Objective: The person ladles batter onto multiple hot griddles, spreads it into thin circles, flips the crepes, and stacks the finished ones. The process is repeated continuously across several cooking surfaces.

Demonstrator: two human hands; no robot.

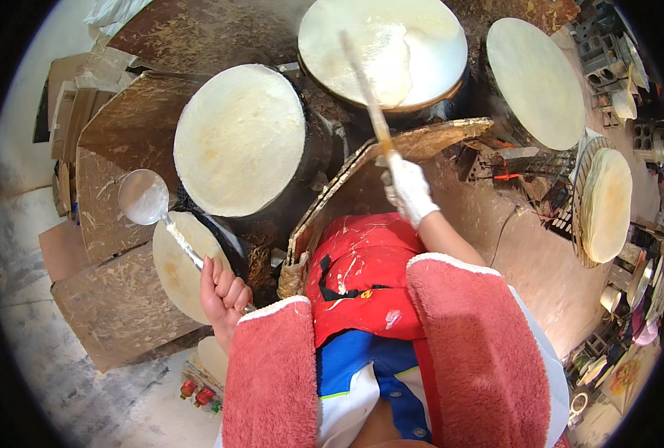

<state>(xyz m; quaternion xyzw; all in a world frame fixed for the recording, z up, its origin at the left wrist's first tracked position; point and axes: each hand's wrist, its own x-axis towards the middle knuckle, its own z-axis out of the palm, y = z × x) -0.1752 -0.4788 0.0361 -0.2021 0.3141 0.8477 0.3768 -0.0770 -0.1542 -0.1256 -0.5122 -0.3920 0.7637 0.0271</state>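
My bare left hand (226,295) is closed round the handle of a metal ladle (144,196), its whitish bowl held up to the left. My right hand (409,187), in a white glove, grips a long, thin spatula (362,78). The spatula's blade reaches over a round griddle at the far middle, where pale batter (332,45) lies, wetter and whiter toward the right. A round flatbread (240,140) covers the griddle left of centre. Another flatbread (182,265) lies below it, partly behind the ladle handle and my left hand. A further flatbread (535,84) covers the griddle at far right.
A stack of flatbreads (607,205) rests on a round woven tray (579,224) at right. Batter-stained boards (123,313) stand around the griddles; one curved board (436,140) rises between me and the far griddle. Crates and bowls crowd the right edge.
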